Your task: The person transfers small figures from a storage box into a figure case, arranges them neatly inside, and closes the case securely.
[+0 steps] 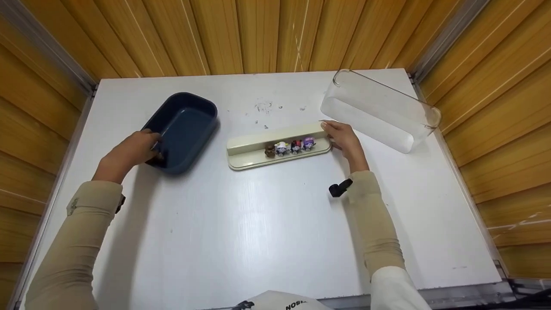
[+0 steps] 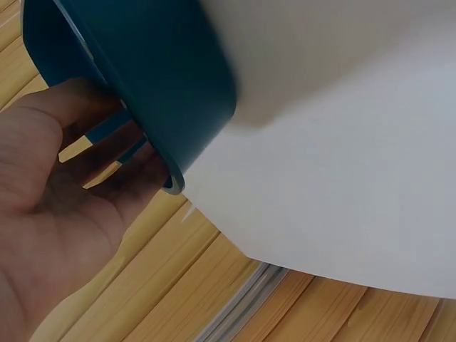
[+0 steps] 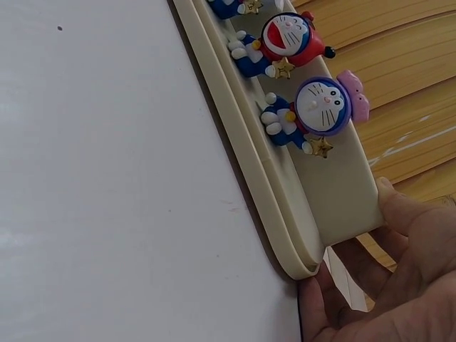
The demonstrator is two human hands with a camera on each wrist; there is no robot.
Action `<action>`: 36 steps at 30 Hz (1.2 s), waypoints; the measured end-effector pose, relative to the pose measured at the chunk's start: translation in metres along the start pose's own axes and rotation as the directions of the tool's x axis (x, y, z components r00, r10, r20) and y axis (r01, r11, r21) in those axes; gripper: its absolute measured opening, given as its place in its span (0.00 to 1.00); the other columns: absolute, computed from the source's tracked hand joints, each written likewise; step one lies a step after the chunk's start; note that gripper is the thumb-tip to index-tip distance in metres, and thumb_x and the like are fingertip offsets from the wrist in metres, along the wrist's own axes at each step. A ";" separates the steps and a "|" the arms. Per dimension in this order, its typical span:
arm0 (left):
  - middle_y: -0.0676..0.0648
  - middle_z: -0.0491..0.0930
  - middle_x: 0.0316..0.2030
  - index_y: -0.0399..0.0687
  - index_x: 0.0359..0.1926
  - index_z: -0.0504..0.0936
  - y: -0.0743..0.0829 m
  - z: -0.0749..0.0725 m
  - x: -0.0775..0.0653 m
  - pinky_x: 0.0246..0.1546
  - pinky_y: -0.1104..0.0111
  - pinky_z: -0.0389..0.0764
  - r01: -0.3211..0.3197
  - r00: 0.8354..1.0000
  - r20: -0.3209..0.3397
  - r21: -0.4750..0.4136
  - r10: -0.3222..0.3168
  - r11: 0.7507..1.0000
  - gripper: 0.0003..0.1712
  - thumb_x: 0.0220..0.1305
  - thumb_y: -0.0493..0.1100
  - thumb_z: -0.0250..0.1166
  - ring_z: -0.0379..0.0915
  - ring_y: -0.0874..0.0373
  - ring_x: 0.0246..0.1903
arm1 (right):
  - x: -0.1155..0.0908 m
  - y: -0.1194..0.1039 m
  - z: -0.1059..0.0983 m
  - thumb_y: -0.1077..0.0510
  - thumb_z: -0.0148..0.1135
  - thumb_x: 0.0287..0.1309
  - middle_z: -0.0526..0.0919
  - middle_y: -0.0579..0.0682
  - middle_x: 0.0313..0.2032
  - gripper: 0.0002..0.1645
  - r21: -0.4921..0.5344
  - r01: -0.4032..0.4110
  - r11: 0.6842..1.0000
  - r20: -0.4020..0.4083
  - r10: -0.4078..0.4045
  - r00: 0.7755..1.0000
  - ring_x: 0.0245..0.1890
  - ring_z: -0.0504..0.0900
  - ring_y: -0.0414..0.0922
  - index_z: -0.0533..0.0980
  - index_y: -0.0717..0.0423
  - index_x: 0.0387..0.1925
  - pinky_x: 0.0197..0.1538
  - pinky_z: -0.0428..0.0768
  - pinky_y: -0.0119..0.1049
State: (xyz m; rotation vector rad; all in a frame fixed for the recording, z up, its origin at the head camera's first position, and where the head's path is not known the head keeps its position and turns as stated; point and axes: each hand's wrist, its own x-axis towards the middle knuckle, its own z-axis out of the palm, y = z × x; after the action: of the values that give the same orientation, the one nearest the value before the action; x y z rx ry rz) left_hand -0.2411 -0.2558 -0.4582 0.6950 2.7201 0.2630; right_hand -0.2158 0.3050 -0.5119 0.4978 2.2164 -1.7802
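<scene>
In the head view my left hand (image 1: pixel 134 148) reaches over the near-left rim of a dark blue basin (image 1: pixel 183 133). Its fingertips are down inside, behind the wall of the basin (image 2: pixel 167 78) in the left wrist view, so what they hold, if anything, is hidden. My right hand (image 1: pixel 345 138) grips the right end of a cream stepped tray (image 1: pixel 247 161), thumb on the raised back ledge. On the tray's lower step several small figurines sit in a row: a brown one (image 1: pixel 270 150), a white one (image 1: pixel 281 148), a red-hooded one (image 3: pixel 288 43) and a purple-hooded one (image 3: pixel 322 107).
A clear, frosted-bottomed bin (image 1: pixel 374 116) stands at the back right, beyond my right hand. The white table (image 1: pixel 258 228) has dark specks behind the tray. Wood-panelled walls (image 1: pixel 258 34) enclose its back and sides.
</scene>
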 end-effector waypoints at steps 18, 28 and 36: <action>0.40 0.76 0.29 0.32 0.36 0.78 0.004 -0.022 0.004 0.28 0.58 0.76 0.130 0.980 0.161 -0.050 -0.121 0.990 0.08 0.67 0.36 0.57 0.74 0.49 0.27 | 0.003 0.004 0.000 0.44 0.57 0.74 0.74 0.57 0.66 0.31 -0.006 0.010 1.000 -0.023 -0.010 1.000 0.64 0.73 0.51 0.70 0.53 0.71 0.68 0.72 0.47; 0.40 0.75 0.32 0.31 0.36 0.79 0.005 -0.021 0.000 0.33 0.55 0.75 0.037 0.986 0.162 -0.028 -0.032 0.999 0.12 0.67 0.39 0.66 0.72 0.48 0.31 | 0.001 0.005 0.002 0.45 0.57 0.73 0.72 0.57 0.68 0.32 0.023 -0.007 1.000 0.006 0.007 1.000 0.68 0.70 0.52 0.69 0.53 0.72 0.70 0.69 0.48; 0.35 0.74 0.38 0.29 0.42 0.78 0.001 -0.010 -0.002 0.39 0.50 0.77 -0.044 0.991 0.125 0.005 0.043 0.999 0.15 0.66 0.40 0.69 0.73 0.44 0.37 | 0.004 0.003 0.002 0.45 0.57 0.73 0.75 0.57 0.64 0.31 0.008 0.007 1.000 -0.011 -0.007 1.000 0.63 0.74 0.50 0.70 0.53 0.72 0.67 0.72 0.46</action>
State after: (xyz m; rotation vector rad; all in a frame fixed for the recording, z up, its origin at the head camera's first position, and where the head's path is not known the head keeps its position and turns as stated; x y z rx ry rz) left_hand -0.2431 -0.2569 -0.4478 0.7472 2.5908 0.2122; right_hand -0.2179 0.3041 -0.5163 0.5037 2.2218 -1.7955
